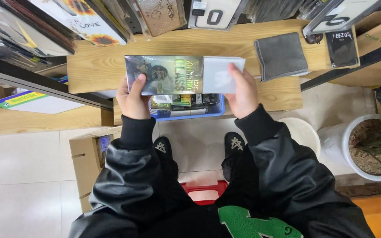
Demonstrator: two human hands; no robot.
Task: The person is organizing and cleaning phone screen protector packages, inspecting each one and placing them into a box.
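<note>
Both my hands up over the wooden bench (111, 66), left hand (132, 99) pinching the glossy packet (164, 75), thumb on its front, right hand (242, 90) gripping the white card (221, 72) at its end, blue basket (186, 108) beneath

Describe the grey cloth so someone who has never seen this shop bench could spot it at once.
Start at the light wooden shelf in front of the seated person. Follow it to its right end, past the right hand and the shiny package it holds. The grey cloth lies flat there: a plain, matte, folded square, unlike the black card beside it.
</note>
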